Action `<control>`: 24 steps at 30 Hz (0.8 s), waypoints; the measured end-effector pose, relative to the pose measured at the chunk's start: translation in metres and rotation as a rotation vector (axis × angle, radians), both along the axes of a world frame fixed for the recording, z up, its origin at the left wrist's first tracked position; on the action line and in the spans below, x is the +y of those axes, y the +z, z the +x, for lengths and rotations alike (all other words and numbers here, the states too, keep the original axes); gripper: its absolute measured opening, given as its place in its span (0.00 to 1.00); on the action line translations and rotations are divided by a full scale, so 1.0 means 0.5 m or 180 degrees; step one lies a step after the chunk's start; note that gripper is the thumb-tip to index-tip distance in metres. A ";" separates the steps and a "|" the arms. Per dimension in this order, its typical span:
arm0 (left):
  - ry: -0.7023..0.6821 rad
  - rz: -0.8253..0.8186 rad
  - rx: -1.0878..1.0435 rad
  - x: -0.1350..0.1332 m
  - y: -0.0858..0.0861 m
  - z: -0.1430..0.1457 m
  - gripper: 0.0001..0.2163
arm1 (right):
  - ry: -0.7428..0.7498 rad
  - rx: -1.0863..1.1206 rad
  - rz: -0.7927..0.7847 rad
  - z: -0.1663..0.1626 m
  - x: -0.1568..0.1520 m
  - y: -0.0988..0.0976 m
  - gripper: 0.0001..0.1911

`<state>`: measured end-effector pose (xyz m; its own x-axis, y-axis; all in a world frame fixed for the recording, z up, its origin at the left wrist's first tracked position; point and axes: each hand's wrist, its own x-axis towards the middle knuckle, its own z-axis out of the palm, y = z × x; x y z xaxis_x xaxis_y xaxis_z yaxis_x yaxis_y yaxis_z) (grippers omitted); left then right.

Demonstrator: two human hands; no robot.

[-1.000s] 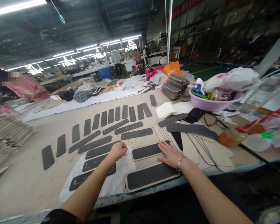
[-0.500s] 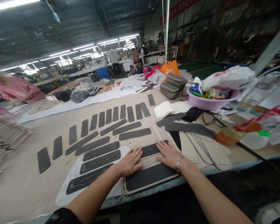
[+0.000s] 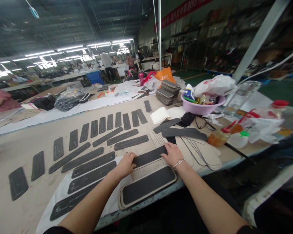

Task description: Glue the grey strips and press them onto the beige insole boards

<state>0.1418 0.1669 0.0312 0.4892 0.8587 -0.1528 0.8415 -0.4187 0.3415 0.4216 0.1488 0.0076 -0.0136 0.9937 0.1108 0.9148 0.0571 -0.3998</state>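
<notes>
My left hand [image 3: 126, 164] grips the left end of a long dark grey panel [image 3: 150, 156] with a beige border, its fingers curled over the end. At the panel's right end, my right hand [image 3: 172, 154], with a bracelet at the wrist, has its fingers bent over the edge. Just in front of it, at the table's edge, lies a small stack of similar panels [image 3: 148, 187] with rounded corners. Shiny, wet-looking dark strips [image 3: 91, 177] are spread out to the left, the nearest ones on a white sheet [image 3: 48, 208].
Beige pieces [image 3: 197, 152] are fanned out at the right, near a jar of amber liquid [image 3: 217, 139]. Behind stand a purple basin [image 3: 202, 109] and a pile of dark pads [image 3: 168, 92]. A metal pole [image 3: 256, 45] rises at the right. People are in the background.
Both hands have gone from lying flat on the panel with fingers spread to gripping its two ends. The view has shifted right, so the table appears further left.
</notes>
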 end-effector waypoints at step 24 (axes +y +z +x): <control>0.0837 -0.1475 -0.1553 -0.047 0.153 -0.004 0.13 | -0.0100 0.1621 -0.0144 0.040 -0.009 0.037 0.15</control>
